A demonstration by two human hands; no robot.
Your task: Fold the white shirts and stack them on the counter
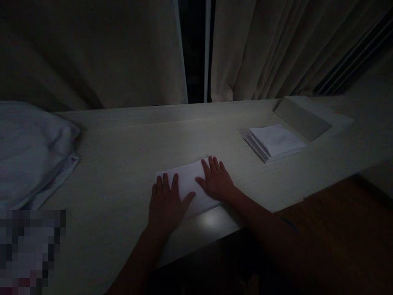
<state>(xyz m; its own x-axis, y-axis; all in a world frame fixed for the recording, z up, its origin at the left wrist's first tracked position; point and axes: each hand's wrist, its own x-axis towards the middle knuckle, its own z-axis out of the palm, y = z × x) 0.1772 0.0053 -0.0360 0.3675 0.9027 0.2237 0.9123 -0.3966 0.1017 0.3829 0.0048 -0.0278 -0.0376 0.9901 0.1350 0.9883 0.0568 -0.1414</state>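
A folded white cloth (192, 180) lies flat on the pale table (123, 135) in front of me. My left hand (167, 200) rests palm down on its left part, fingers and thumb spread. Across the right end of the cloth lies my right hand (216, 180), also flat with the fingers apart. Neither hand grips anything. To the right, beyond my right hand, sits a stack of folded white cloths (276, 141).
A large heap of whitish fabric (33, 151) covers the table's left end. At the back right leans a grey flat board or folder (302, 116). Curtains (123, 53) hang behind the table. Its front edge runs close to my forearms. The lower left corner is pixelated.
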